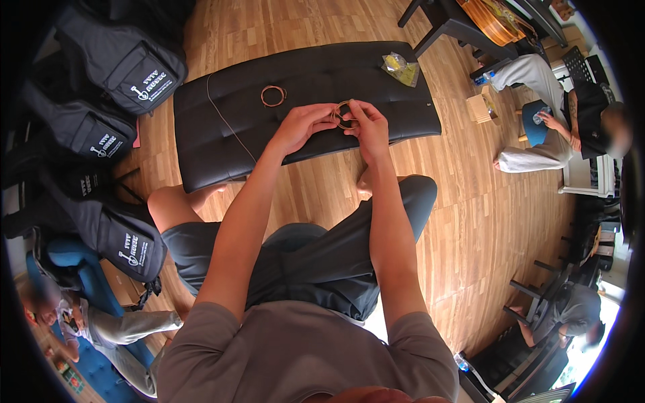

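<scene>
Above the near edge of a black padded bench (316, 67), both hands meet around a small coil of copper-coloured wire, which looks like a coiled guitar string (344, 102). My left hand (302, 129) pinches the coil's left side between thumb and fingers. On its right side, my right hand (369, 127) grips it with thumb and curled fingers. A second coiled string (263, 91) lies on the bench, just beyond my left hand. Farther left, a loose, uncoiled string (228, 124) stretches across the bench and over its near edge. Clear and yellow plastic packets (401, 69) rest at its far right.
Several black guitar bags (138, 74) stand along the left. An acoustic guitar (494, 23) lies on a dark table at far right, near a small cardboard box (482, 109). Seated people are at the right (551, 127), lower right (571, 309) and lower left (101, 329).
</scene>
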The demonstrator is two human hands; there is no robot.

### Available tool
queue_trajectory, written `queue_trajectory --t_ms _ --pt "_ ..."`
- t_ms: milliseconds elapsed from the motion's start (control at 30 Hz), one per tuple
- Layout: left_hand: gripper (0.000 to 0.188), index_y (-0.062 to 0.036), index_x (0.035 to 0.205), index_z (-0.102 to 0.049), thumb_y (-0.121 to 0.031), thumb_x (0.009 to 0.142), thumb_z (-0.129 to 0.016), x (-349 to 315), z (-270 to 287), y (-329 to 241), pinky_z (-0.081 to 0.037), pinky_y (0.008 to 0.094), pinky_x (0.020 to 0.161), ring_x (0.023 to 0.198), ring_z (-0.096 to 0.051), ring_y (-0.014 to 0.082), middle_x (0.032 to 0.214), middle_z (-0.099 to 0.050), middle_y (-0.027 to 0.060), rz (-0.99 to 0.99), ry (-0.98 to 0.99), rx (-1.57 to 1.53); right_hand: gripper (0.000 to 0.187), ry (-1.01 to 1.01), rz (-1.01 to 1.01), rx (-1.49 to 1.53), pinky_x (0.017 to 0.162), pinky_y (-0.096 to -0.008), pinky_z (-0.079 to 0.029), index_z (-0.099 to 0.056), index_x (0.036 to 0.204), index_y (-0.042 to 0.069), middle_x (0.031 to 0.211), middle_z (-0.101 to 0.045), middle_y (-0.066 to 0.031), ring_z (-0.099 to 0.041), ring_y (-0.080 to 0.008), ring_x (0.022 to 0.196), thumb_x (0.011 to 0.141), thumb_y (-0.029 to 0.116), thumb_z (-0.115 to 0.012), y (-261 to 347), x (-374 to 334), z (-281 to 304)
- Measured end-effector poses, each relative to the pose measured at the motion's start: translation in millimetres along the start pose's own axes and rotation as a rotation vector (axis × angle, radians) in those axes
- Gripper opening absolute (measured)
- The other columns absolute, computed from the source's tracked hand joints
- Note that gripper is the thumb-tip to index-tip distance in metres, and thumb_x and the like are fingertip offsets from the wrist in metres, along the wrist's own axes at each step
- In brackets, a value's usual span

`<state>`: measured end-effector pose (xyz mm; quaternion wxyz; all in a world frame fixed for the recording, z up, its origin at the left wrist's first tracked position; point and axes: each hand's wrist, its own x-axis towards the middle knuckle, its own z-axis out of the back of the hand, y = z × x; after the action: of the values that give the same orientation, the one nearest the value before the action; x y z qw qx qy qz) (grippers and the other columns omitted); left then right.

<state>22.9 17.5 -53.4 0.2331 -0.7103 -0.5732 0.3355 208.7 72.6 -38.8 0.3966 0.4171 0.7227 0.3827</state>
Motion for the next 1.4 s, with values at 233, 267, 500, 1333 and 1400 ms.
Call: queue_trajectory --t_ms 233,267,500,1333,1400 --pt "0.031 0.0001 0.12 -0.066 -0.002 0.09 -0.074 -1 -11 15 -0.056 0.0297 0.094 0.108 -0.068 0.0168 0.113 -0.071 0.0105 -0.271 -0.061 0.469 0.025 -0.036 0.017 -0.086 0.054 -0.0237 -0.057 -0.071 0.106 -0.001 0.083 -0.069 -0.0039 -0.059 -0.0057 0.063 0.094 0.021 -0.074 -5 -2 -6" --pt "0.027 -0.0001 0.116 -0.068 -0.002 0.09 -0.074 -2 -12 17 -0.056 0.0294 0.092 0.108 -0.068 0.0161 0.113 -0.071 0.0098 -0.262 -0.092 0.521 0.024 -0.038 0.02 -0.117 0.053 -0.0238 -0.057 -0.071 0.106 -0.001 0.082 -0.068 -0.0036 -0.058 -0.0056 0.062 0.094 0.02 -0.074 -6 -3 -6" --pt "0.018 0.0018 0.11 -0.069 -0.006 0.094 -0.071 4 -10 30 -0.061 0.033 0.088 0.108 -0.068 0.0206 0.113 -0.071 0.0115 -0.504 -0.202 0.51 0.021 -0.182 0.16 -0.234 0.048 -0.0243 -0.055 -0.068 0.105 -0.002 0.079 -0.064 -0.0046 -0.057 -0.0071 0.055 0.096 0.016 -0.071 -11 2 -3" --pt "0.031 0.0046 0.121 -0.065 -0.019 0.1 -0.066 -4 -16 10 -0.06 0.0309 0.086 0.096 -0.073 0.0215 0.103 -0.072 0.0146 -0.203 -0.264 0.159 0.03 0.091 0.042 0.135 0.066 -0.028 -0.057 -0.068 0.114 0.0 0.111 -0.072 -0.0108 -0.064 -0.0108 0.077 0.102 0.028 -0.063 17 -8 4" --pt "0.032 0.0047 0.121 -0.064 -0.019 0.1 -0.066 -4 -17 10 -0.06 0.0307 0.086 0.096 -0.073 0.0215 0.103 -0.073 0.015 -0.2 -0.256 0.154 0.032 0.066 0.058 0.11 0.067 -0.028 -0.057 -0.069 0.113 0.0 0.113 -0.071 -0.0105 -0.064 -0.0111 0.078 0.103 0.03 -0.063 15 -6 10"
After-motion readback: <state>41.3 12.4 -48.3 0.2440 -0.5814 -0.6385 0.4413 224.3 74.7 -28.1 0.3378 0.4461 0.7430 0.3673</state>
